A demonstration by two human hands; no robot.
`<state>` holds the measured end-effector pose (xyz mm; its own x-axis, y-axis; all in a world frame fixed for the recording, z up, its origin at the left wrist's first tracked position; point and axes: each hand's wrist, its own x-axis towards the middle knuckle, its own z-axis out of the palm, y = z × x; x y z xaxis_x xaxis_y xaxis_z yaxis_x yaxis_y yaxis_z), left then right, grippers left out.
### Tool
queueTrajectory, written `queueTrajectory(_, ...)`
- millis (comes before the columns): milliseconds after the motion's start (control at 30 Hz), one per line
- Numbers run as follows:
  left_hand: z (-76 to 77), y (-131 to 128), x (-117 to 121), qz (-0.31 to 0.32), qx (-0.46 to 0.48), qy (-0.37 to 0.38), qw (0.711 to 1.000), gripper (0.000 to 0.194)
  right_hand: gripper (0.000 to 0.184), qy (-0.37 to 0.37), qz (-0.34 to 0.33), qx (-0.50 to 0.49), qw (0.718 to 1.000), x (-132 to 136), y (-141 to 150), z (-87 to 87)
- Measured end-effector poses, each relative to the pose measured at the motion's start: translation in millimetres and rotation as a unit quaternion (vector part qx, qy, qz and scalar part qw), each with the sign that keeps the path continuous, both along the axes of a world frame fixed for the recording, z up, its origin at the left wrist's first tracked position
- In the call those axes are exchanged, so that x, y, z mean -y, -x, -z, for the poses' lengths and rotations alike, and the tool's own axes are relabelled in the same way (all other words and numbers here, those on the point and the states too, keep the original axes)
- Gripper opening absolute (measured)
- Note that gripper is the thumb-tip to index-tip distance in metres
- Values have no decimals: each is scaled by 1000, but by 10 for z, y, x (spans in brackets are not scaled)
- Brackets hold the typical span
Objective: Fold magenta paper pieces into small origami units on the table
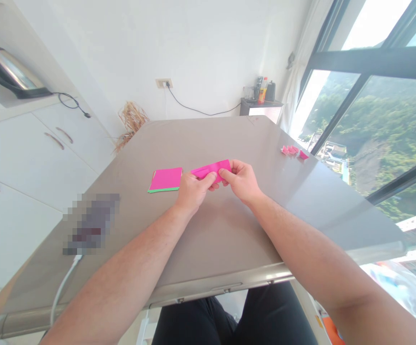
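Note:
Between my two hands, just above the table, is a folded strip of bright pink paper (208,169). My left hand (195,188) pinches its lower left part, thumb on top and fingers beneath. At its right end my right hand (241,178) grips it, with the thumb pressed on the face near the left thumb. Left of the hands lies a stack of square paper sheets (165,179), pink on top with a green edge showing below. Some small folded pink paper pieces (292,150) rest at the far right of the table.
The grey-brown table (208,132) has its near edge at my lap. A blurred-out dark device (95,223) with a white cable (62,280) lies at the left. A side cabinet (265,111) holds bottles behind the table; a window (373,120) stands at the right.

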<state>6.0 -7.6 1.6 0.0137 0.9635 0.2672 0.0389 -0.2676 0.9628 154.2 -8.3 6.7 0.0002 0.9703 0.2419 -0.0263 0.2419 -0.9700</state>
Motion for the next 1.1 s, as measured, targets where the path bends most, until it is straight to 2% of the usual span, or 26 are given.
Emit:
queueTrajectory(333, -18, 16, 12, 2, -17, 16, 1000, 12, 21, 16, -22, 0, 1000, -25, -33, 4)
queueTrajectory(433, -6, 11, -13, 9, 24, 37, 999, 13, 28, 13, -26, -17, 999, -15, -40, -11)
queueTrajectory(533, -2, 1, -39, 14, 103, 60, 993, 18, 26, 11, -47, -25, 999, 15, 0, -30)
queueTrajectory(600, -4, -10, -44, 34, 149, 77, 985, 23, 33, 13, -52, -31, 998, 30, 42, -39)
queueTrajectory(733, -1, -36, -28, 74, 202, 100, 971, 28, 30, 15, -9, -43, 999, 17, 78, -38)
queueTrajectory(833, 7, -53, -11, 55, 189, 93, 976, 25, 25, 8, 9, -68, 998, -12, 51, -24)
queueTrajectory(900, -1, -60, 3, 40, 175, 80, 980, 23, 26, -1, -4, -91, 996, -21, 37, -14)
queueTrajectory(1033, -44, -68, 40, 75, 163, 64, 982, 21, 25, -5, -77, -123, 989, -3, 58, -14)
queueTrajectory(1100, -57, -70, 48, 79, 161, 70, 981, 21, 23, 0, -83, -132, 988, 10, 74, -23)
